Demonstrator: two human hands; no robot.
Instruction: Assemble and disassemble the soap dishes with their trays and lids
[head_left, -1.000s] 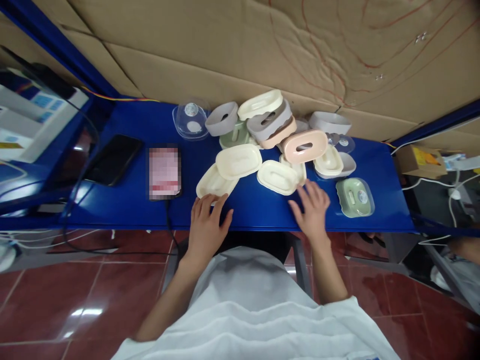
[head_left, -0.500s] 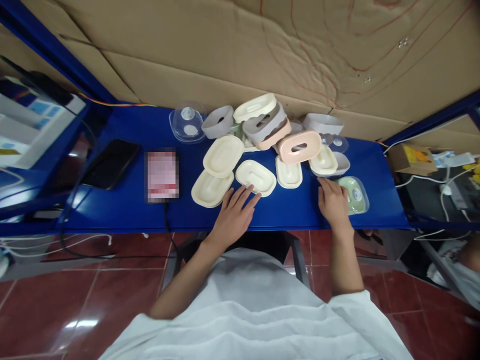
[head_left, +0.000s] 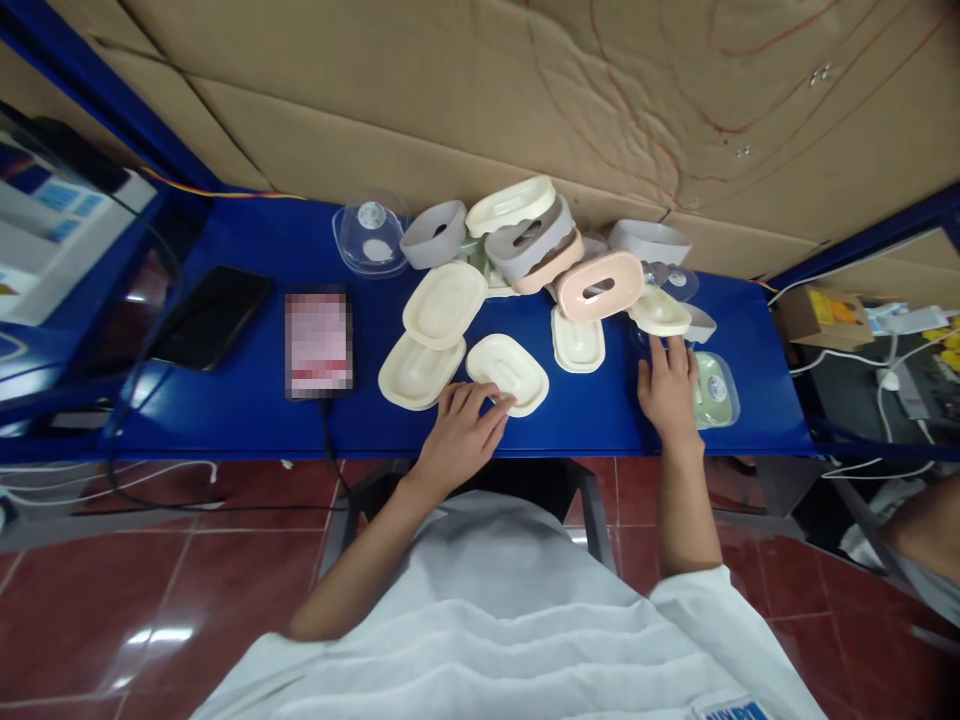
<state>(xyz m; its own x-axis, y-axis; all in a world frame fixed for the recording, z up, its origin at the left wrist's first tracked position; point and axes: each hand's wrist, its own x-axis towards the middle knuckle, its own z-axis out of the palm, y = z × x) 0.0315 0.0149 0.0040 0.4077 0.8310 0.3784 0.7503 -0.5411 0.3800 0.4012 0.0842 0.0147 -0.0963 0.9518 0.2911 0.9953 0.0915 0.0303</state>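
My left hand is at the near left rim of a cream oval plastic dish, fingers bent and closed on its edge. Two more cream dishes overlap just left of it. My right hand has its fingers stretched forward, the tips at the near edge of a tilted cream dish. Right beside that hand lies a green dish under a clear cover. A smaller cream dish rests between the hands, below a peach oval piece with a slot.
Grey oval pieces and a clear lid stand along the cardboard wall. A black phone-like slab and a pixelated item with a cable lie on the left of the blue table.
The cream dish at my left hand has slid toward me as the fingers bent. My right hand's fingers have reached forward, and the cream dish there has shifted away and tilted.
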